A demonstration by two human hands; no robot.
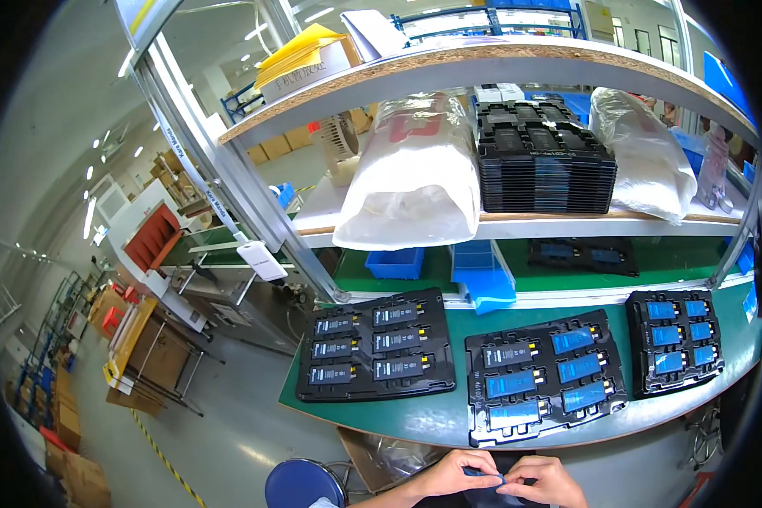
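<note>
My left hand (pixel 459 474) and my right hand (pixel 543 481) meet at the lower edge, in front of the bench. Both are closed, fingertips pinched together around a small blue piece (pixel 488 475), mostly hidden by the fingers. Just beyond them lies a black moulded tray (pixel 474 432) holding several flat battery packs; one, at its far left, shows a dark printed face (pixel 510 354), while the others have blue faces (pixel 584 396). Left of it, another black tray (pixel 438 339) carries dark-faced battery packs (pixel 400 367). A third tray (pixel 635 339) at the right holds blue-faced ones (pixel 667 336).
The green bench top (pixel 398 412) has a curved near edge. Above it, a shelf bears white plastic bags (pixel 411 182) and a tall stack of black trays (pixel 549 182). Beneath stand a blue bin (pixel 395 263) and blue sheets (pixel 484 275). A blue round stool (pixel 305 484) is at lower left.
</note>
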